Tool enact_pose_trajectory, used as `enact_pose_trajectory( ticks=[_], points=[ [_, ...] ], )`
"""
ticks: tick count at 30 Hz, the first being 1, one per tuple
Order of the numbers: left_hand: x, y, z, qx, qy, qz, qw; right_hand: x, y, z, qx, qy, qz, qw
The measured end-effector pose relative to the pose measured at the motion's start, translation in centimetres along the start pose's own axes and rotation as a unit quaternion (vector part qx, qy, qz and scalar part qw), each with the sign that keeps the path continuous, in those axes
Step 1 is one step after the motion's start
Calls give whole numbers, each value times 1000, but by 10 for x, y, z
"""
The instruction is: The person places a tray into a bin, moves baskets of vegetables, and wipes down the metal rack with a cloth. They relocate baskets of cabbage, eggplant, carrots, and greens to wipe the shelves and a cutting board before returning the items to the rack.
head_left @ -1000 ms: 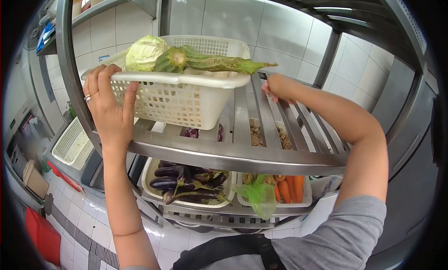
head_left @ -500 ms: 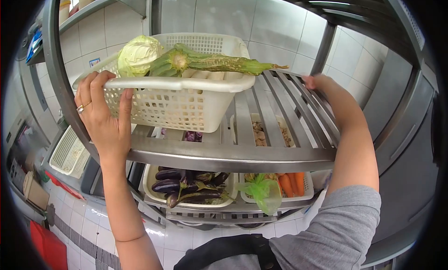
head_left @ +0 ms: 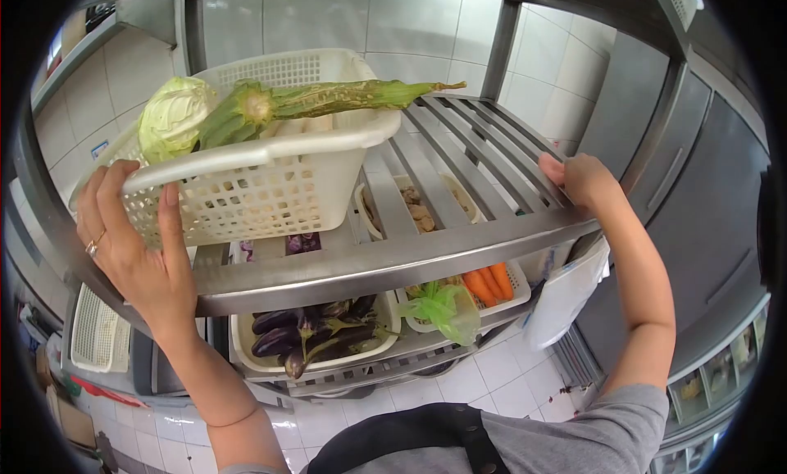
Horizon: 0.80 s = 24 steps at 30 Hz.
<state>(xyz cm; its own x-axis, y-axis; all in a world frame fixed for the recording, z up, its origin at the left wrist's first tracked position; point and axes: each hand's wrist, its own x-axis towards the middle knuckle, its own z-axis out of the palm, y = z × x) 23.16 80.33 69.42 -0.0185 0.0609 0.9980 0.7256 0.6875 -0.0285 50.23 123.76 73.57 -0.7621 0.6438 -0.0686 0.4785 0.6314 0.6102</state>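
My left hand (head_left: 143,257) grips the front left rim of a white perforated plastic basket (head_left: 246,197), thumb outside on the near wall. The basket stands on the left of a slatted metal shelf (head_left: 393,257). In it lie a pale green cabbage (head_left: 175,117) and a long green vegetable with a browned, withered end (head_left: 328,99), on top of pale, long pieces. At the shelf's right edge, near the front corner, is my right hand (head_left: 584,179), fingers curled. Its fingertips are hidden, so whatever it holds cannot be made out.
Below sit a tray of eggplants (head_left: 316,335), a basket with carrots (head_left: 489,284) and a green plastic bag (head_left: 443,310), and a container of light brown pieces (head_left: 420,212). Metal posts frame the shelf. Grey cabinet doors (head_left: 697,187) stand at the right.
My right hand has come from the far right corner of the shelf toward the front along its right edge. My left hand stays on the basket rim. The view has shifted to the right.
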Motion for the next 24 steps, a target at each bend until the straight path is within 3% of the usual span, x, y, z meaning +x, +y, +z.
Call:
enact_pose_trajectory(
  ticks=[2, 5, 7, 8, 11, 13, 15, 18, 20, 21, 23, 24],
  points=[
    [1, 1, -1, 1, 7, 1, 1000, -38, -13, -1, 49, 103, 79, 990],
    [-1, 2, 1, -10, -1, -20, 1000, -95, -51, -36, 121, 70, 118, 983],
    [-2, 2, 2, -11, 0, -20, 1000, -97, -60, -20, 320, 117, 50, 939],
    [-3, 1, 2, -1, 0, -19, 1000, -89, -54, -24, 328, 109, -4, 938],
    [-3, -2, 4, 9, -6, -18, 1000, -26, -30, 8, 396, 120, -56, 909],
    [-4, -2, 4, 10, -13, -21, 1000, 29, -19, 5, 436, -40, 5, 899],
    [-4, -2, 5, 10, -14, -20, 1000, 87, -23, 14, 453, 44, -19, 890],
    [-6, -4, 6, 20, -8, -18, 1000, 159, -28, 5, 410, 5, -123, 904],
    [-7, -4, 7, 28, -7, -16, 999, 199, -34, 1, 194, 125, -133, 964],
    [-7, -3, 7, 29, -3, -17, 999, 231, -30, 3, 191, 127, -140, 963],
    [-9, -2, 6, 40, 0, -25, 999, 313, -18, 11, 359, 176, -147, 904],
    [-8, -2, 7, 37, 2, -22, 999, 338, -15, 21, 502, 182, -182, 826]
  ],
)
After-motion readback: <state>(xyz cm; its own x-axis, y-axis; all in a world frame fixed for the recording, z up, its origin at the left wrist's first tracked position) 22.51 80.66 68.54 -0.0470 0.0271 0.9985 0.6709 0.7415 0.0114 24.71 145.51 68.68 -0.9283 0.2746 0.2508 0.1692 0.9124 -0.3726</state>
